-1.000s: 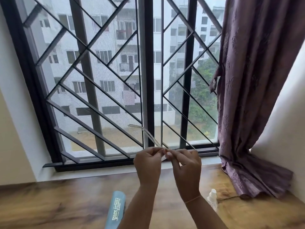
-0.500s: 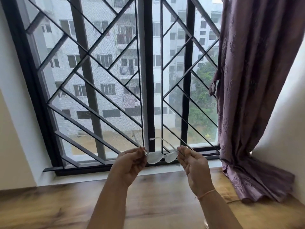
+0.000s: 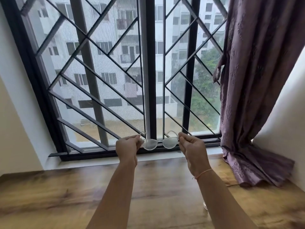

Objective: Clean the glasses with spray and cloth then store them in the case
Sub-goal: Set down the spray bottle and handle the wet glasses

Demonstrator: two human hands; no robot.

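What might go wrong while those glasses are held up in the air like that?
The glasses are pinched only at their outer corners by the left hand and right hand, above the wooden table; a slip would likely drop them onto it. That grip sits close to the lenses, so smudges are possible.

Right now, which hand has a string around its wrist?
The right hand, pinching the glasses at their right end: a thin orange thread circles its wrist. The left hand has a bare wrist.
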